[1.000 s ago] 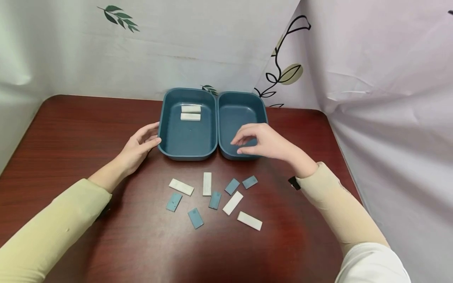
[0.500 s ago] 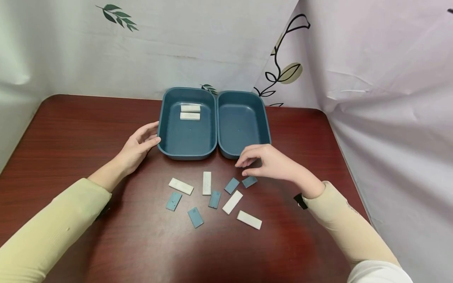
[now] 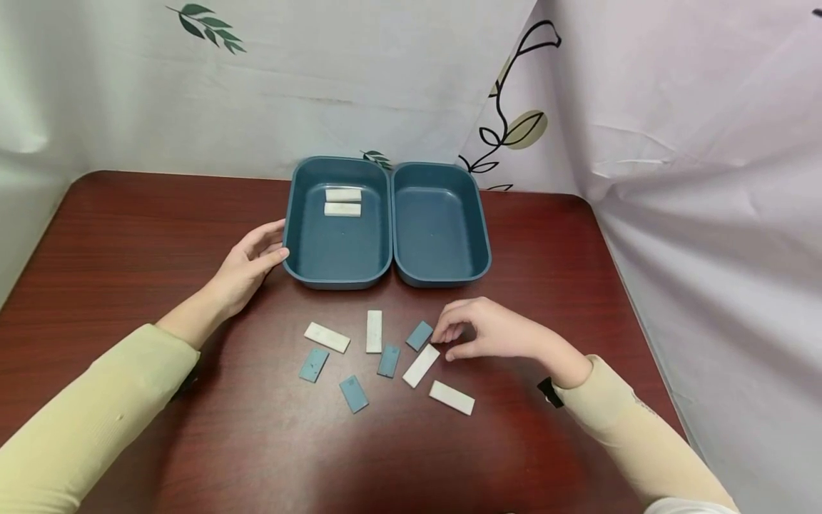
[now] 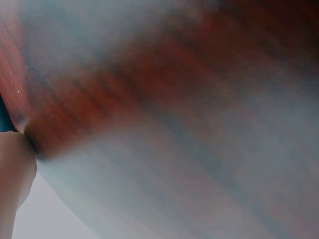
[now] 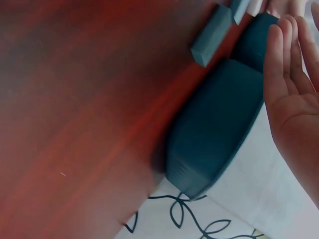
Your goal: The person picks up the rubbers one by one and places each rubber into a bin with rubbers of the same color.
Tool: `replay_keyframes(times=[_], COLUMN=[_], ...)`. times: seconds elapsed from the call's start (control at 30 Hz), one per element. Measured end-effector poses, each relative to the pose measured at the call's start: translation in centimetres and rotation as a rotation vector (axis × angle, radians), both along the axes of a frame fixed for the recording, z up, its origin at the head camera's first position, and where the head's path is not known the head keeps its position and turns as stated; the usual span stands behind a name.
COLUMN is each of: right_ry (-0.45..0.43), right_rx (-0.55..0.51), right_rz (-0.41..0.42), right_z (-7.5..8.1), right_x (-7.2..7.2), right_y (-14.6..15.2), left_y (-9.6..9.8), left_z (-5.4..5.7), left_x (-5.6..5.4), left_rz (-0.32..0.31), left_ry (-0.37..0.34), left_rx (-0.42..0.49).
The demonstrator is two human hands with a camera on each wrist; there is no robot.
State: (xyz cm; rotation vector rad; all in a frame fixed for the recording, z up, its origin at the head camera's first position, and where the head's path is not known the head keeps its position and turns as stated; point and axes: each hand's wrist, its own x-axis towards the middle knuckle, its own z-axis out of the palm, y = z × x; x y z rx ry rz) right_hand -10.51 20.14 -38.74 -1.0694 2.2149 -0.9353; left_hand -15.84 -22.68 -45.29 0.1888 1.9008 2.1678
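white block (image 3: 421, 365) is lying at the near left of the right hand (image 3: 491, 330), whose thumb and fingers are hanging apart, with pinching the block's long sides seeming steadiest.

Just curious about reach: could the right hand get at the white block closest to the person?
Probably yes: the right hand is close to that white block, and nothing visible stands between them.

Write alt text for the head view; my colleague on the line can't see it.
A person's right hand is at the right edge of scattered blue blocks and white blocks on a dark red table. The left hand touches the side of the left blue bin, which holds two more white blocks; the right blue bin adjoins it.
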Motion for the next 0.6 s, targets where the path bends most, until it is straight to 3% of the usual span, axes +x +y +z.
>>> replay_keyframes(times=[0.13, 0.6], right_ry=[-0.026, -0.086], right_rx=[0.012, 0.061], right_rz=[0.029, 0.014], right_z=[-0.9, -2.4], right_x=[0.6, 2.5], right_y=[0.2, 1.2], left_y=[0.0, 0.0], left_z=[0.0, 0.0], left_x=[0.0, -0.1], left_rz=[0.002, -0.004], left_ry=[-0.005, -0.007], left_rx=[0.007, 0.015])
